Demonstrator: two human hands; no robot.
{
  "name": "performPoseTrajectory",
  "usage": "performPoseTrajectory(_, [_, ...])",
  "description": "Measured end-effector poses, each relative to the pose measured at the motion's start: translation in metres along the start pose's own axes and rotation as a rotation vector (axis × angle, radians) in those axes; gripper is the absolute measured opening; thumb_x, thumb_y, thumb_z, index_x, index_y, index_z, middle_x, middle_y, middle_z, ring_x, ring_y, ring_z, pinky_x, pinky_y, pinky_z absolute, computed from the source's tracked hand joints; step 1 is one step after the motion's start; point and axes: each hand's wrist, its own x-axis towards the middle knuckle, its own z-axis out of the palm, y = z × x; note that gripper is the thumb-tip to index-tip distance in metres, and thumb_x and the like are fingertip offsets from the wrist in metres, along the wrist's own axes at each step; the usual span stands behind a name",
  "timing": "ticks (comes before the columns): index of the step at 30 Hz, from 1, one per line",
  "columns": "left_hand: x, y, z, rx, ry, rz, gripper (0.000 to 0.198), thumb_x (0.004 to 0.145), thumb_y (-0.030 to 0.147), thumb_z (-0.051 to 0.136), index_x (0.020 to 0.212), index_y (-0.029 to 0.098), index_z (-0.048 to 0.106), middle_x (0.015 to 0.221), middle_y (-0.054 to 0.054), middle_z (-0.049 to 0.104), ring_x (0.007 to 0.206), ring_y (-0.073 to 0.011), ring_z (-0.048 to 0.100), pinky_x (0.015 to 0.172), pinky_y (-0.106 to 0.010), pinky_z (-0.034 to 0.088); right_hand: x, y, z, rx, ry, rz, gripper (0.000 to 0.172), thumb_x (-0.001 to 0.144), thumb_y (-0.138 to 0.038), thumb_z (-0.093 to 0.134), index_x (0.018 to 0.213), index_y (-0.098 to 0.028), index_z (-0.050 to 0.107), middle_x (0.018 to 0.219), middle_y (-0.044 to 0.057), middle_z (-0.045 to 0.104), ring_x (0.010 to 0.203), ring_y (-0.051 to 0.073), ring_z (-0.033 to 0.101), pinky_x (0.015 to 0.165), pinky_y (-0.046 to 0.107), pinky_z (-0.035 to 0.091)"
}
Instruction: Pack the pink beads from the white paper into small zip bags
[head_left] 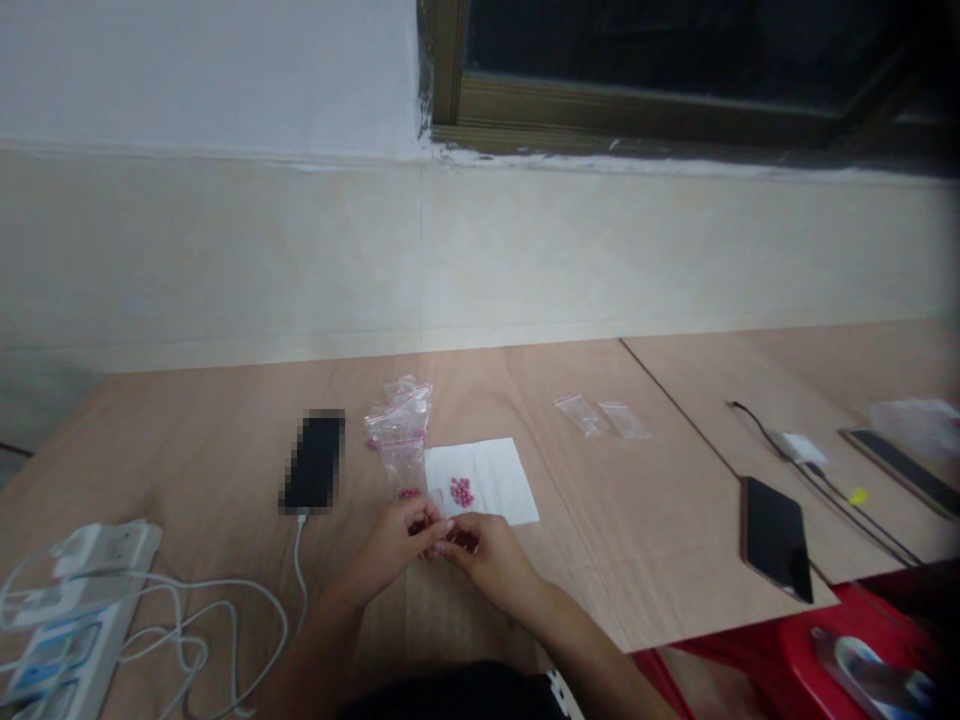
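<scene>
Both hands meet near the table's front edge, fingertips touching. My left hand point(397, 540) has its fingers curled and pinched together. My right hand point(484, 550) is bent inward with thumb and fingers closed against the left fingertips. What they hold is too small to make out. Just beyond them lies a white paper sheet point(499, 480) with a small heap of pink-red beads point(462, 491) on it. Left of the sheet are overlapping clear zip bags point(401, 420), with some pink-red beads showing at the lower bag's bottom, close to my left hand.
Two clear bags point(581, 414) lie right of the paper. A phone with a white cable point(315, 462) is at left, beside a power strip point(90, 610). Another phone point(776, 538), a dark cable point(847, 505) and a red stool point(862, 650) are at right.
</scene>
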Motion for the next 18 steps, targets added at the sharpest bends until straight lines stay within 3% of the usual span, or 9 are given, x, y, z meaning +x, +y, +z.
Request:
performPoseTrajectory(6, [-0.005, -0.021, 0.004, -0.075, -0.016, -0.057, 0.043, 0.072, 0.057, 0.055, 0.063, 0.017, 0.044, 0.051, 0.006, 0.05, 0.04, -0.0072, 0.047, 0.04, -0.018, 0.037, 0.002, 0.011, 0.009, 0.149, -0.191, 0.075, 0.021, 0.072, -0.021, 0.05, 0.061, -0.015, 0.067, 0.055, 0.003, 0.064, 0.05, 0.014, 0.054, 0.051, 0.023, 0.04])
performPoseTrajectory(10, [-0.008, -0.027, 0.003, -0.114, 0.001, -0.099, 0.049, 0.066, 0.066, 0.054, 0.063, 0.018, 0.042, 0.05, 0.007, 0.046, 0.036, -0.0065, 0.045, 0.033, -0.017, 0.035, 0.006, 0.014, 0.016, 0.191, -0.214, 0.141, 0.03, 0.073, -0.028, 0.047, 0.058, -0.013, 0.067, 0.051, 0.003, 0.061, 0.046, 0.012, 0.05, 0.048, 0.022, 0.038])
performPoseTrajectory(15, [-0.006, -0.025, 0.001, -0.085, 0.021, -0.154, 0.052, 0.07, 0.069, 0.046, 0.06, 0.017, 0.044, 0.042, 0.007, 0.043, 0.032, -0.0058, 0.041, 0.031, -0.016, 0.032, 0.007, 0.01, 0.017, 0.128, -0.289, 0.107, 0.032, 0.076, -0.034, 0.049, 0.067, -0.012, 0.071, 0.061, 0.006, 0.066, 0.051, 0.012, 0.051, 0.053, 0.024, 0.039])
performPoseTrajectory(18, [-0.003, -0.024, 0.002, -0.076, -0.031, -0.142, 0.052, 0.07, 0.069, 0.046, 0.062, 0.017, 0.045, 0.043, 0.006, 0.045, 0.033, -0.0066, 0.044, 0.032, -0.016, 0.033, 0.007, 0.011, 0.015, 0.125, -0.31, 0.116, 0.029, 0.075, -0.034, 0.053, 0.07, -0.012, 0.071, 0.065, 0.006, 0.067, 0.052, 0.012, 0.051, 0.053, 0.024, 0.039])
